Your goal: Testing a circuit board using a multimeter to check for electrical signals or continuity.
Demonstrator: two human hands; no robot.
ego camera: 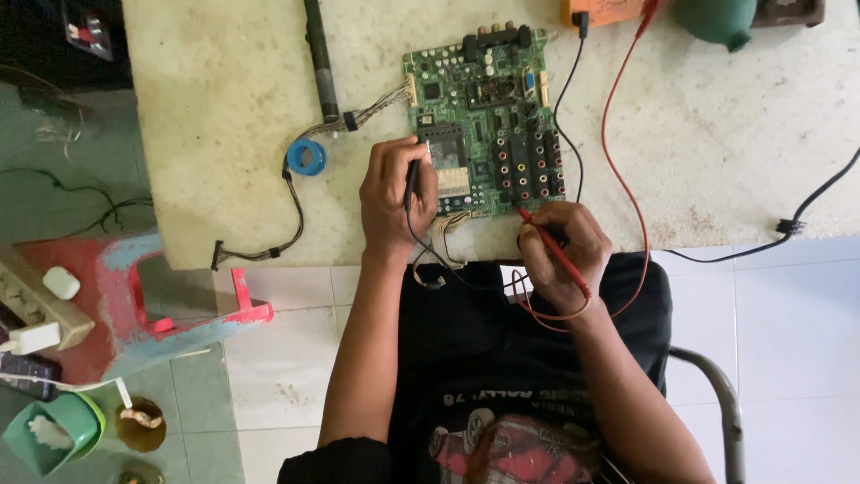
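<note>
A green circuit board point(484, 108) lies on the pale worktable point(224, 99) in front of me. My left hand point(390, 197) grips a black test probe point(412, 179), its tip on the board's left side near a silver chip. My right hand point(560, 251) holds a red test probe point(551, 251), tip touching the board's lower right edge below the rows of round connectors. Black and red leads point(609, 116) run up to an orange meter point(600, 11) at the table's far edge.
A blue tape roll point(306, 158) and a wire harness point(358, 116) lie left of the board, with a dark rod point(320, 63) above. A black cable point(788, 229) crosses the right edge. A red and blue stool point(134, 305) and a power strip point(36, 305) stand at left.
</note>
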